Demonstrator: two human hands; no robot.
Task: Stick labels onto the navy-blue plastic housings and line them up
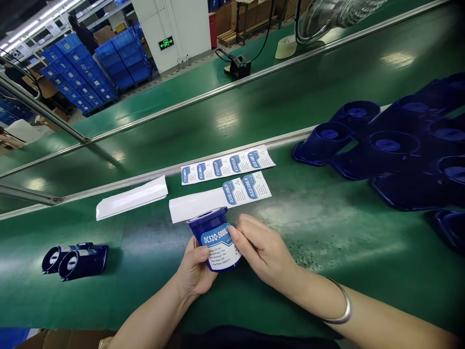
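Observation:
A dark blue plastic housing is held up over the green bench, with a blue and white label on its side. My left hand grips the housing from the left, thumb on the label's edge. My right hand has its fingers closed, thumb and fingertips pressed at the label's right edge. Just behind the housing lies a label strip with two labels on its right part. Farther back is another strip with several labels. White backing paper lies to the left.
Several dark blue housings stand at the right. Two more lie at the left. A metal rail runs behind the strips. Tape and a black device sit on the far bench. Blue crates are stacked beyond.

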